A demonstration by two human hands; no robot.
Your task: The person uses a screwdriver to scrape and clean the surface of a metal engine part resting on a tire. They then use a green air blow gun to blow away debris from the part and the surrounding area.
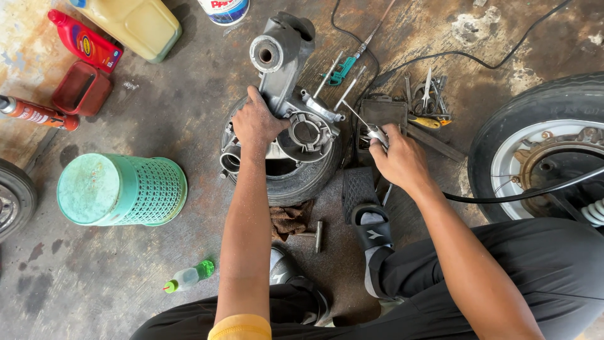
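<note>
A grey metal engine casing (pixel 286 69) lies on a small black tyre (pixel 296 182) on the concrete floor. My left hand (pixel 255 119) presses down on the casing's left side. My right hand (pixel 396 157) grips a metal air blow gun (pixel 376 133) whose thin nozzle points toward the casing. A black hose (pixel 522 194) runs from that hand off to the right.
An upturned green basket (pixel 119 189) stands at left, with red and yellow oil containers (pixel 141 25) behind it. Loose hand tools (pixel 425 101) lie beyond my right hand. A large wheel (pixel 541 145) fills the right side. A small hammer (pixel 314 236) and a rag lie near my feet.
</note>
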